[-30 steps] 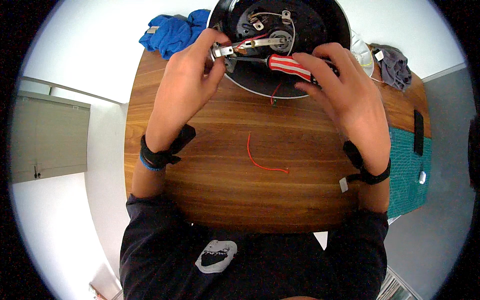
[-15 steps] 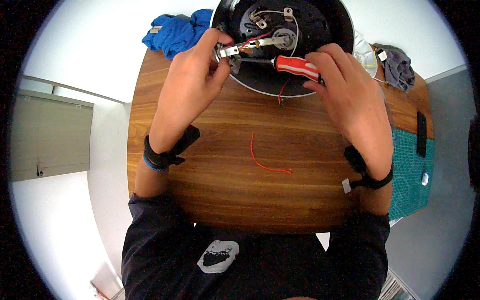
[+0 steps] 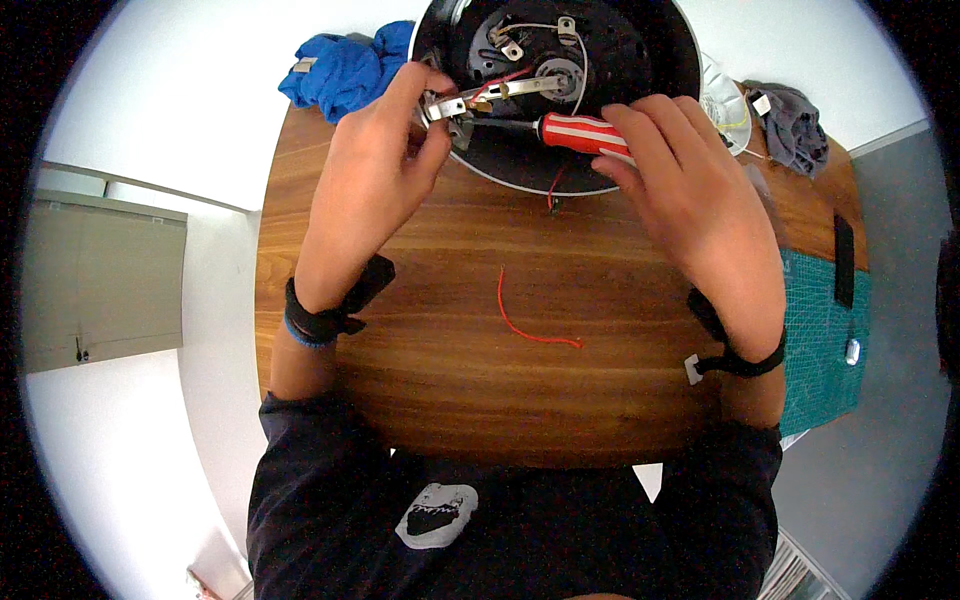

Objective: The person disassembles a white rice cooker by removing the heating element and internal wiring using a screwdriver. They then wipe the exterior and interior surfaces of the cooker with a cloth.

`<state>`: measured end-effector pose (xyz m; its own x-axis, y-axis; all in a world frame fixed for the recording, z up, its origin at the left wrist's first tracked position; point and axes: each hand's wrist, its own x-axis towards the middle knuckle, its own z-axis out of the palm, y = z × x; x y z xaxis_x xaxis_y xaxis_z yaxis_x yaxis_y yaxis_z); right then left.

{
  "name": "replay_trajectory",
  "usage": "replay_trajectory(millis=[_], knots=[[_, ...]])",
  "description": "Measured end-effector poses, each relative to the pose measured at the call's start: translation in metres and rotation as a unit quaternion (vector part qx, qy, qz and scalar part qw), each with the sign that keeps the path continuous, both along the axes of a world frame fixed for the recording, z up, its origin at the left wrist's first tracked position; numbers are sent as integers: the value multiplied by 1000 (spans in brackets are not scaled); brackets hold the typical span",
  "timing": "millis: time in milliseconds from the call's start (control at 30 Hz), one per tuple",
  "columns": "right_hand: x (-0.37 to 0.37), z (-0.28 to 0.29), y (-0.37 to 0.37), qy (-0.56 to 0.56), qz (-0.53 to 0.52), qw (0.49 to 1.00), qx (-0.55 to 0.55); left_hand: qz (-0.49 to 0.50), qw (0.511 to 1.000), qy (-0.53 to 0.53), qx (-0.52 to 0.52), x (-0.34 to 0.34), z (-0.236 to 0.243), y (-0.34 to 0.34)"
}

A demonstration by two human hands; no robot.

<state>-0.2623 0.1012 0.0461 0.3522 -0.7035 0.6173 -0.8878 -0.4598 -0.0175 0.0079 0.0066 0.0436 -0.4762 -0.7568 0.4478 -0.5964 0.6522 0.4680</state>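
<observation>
My left hand [image 3: 375,170] is closed on the end of a metal bracket [image 3: 450,106] at the left rim of a black round housing [image 3: 640,60]. My right hand [image 3: 700,200] grips a red-and-white screwdriver [image 3: 568,132], its shaft pointing left beneath the bracket; the tip meets small parts by my left fingers, too small to make out. Inside the housing are metal tabs [image 3: 565,30], a round center fitting [image 3: 557,80] and thin white and red wires. A red wire dangles over the near rim [image 3: 540,191]. A loose red wire [image 3: 530,333] lies on the wooden table [image 3: 420,380] between my arms.
A blue cloth [image 3: 345,75] lies behind my left hand. At back right are a clear plastic item [image 3: 730,105] and a grey cloth [image 3: 790,130]. A green cutting mat [image 3: 820,360] holds a small white object [image 3: 852,351], with a black rectangular item [image 3: 843,260] near it.
The housing and both hands shifted slightly right, then back a little to the left. The screwdriver handle has rotated, showing more red on top, and my right fingers have moved along it.
</observation>
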Motion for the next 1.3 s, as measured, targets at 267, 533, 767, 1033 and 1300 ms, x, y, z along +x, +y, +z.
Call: replay_trajectory(millis=[267,533,767,1033,1300], knots=[[2,18,12,64,-5,996,60,-1,1000,1,-3,0,1,4],[0,-4,5,28,-5,999,34,-9,1000,7,0,-1,-1,1],[4,13,13,94,-43,994,19,-10,1000,-2,0,-3,1,6],[0,6,6,62,-2,998,-10,-11,1000,17,5,-3,-3,4],[9,-1,11,32,-58,997,51,-15,1000,3,-14,-4,0,6]])
